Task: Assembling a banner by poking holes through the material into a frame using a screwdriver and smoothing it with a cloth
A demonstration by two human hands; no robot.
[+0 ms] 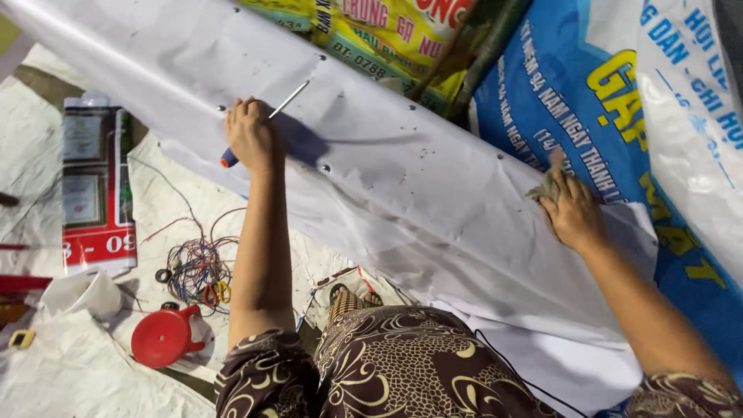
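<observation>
Left hand [249, 135], fingers curled around a screwdriver [267, 120], tip on the white sheet [402, 193]. Right hand [573, 210], fingers pinching a grey rag [546, 186] against that sheet.

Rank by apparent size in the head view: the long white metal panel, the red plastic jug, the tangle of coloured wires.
1. Long white metal panel, by far the largest.
2. Red plastic jug and tangle of coloured wires: they look alike in size, so no ranking.

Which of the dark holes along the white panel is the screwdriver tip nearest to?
The hole just up and right of the screwdriver tip, at the white panel's upper edge. The others lie further off; the left hand grips the handle.
</observation>
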